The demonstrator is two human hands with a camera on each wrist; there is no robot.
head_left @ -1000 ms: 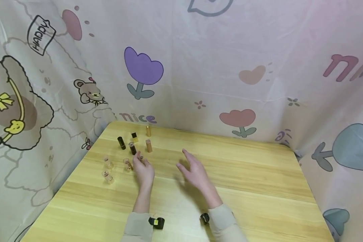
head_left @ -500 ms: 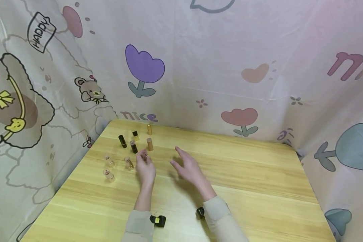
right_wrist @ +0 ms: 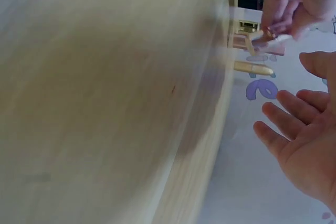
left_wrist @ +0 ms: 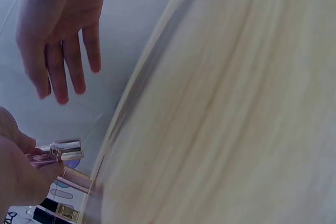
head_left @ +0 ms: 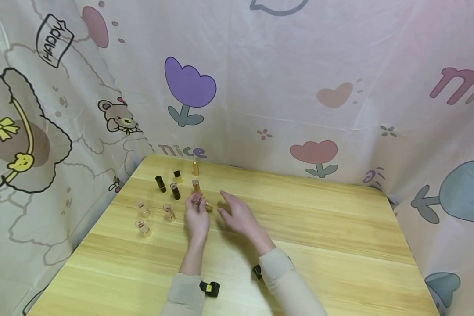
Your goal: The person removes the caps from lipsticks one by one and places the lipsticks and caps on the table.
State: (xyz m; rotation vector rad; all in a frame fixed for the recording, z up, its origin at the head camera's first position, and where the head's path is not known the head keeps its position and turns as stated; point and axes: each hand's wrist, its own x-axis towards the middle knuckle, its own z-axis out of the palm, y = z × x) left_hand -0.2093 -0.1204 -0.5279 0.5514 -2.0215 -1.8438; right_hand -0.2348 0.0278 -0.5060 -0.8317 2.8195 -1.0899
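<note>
My left hand [head_left: 197, 223] pinches a lipstick [head_left: 209, 207] between thumb and fingers; its shiny metallic end sticks out to the right. In the left wrist view this lipstick [left_wrist: 67, 152] looks tilted and raised off the table. Fingers partly cover its clear pinkish part. To the right, my right hand [head_left: 241, 218] holds nothing, its fingers extended and thumb apart. In the right wrist view that hand [right_wrist: 310, 140] shows its palm. Just behind the left hand stands a rose-gold lipstick tube [head_left: 196, 186].
Three clear-capped lipsticks, one of them the nearest [head_left: 144, 228], stand left of my left hand. Farther back are a black tube [head_left: 160, 184], a dark clear-topped tube [head_left: 175, 191], a short black-and-gold one [head_left: 177, 177] and a gold one [head_left: 195, 168]. A printed curtain [head_left: 260, 87] hangs behind the wooden table [head_left: 320, 219].
My left hand has taken up a lipstick beside the clear-capped group and moved it rightward. My right hand has shifted left, narrowing the gap between the hands.
</note>
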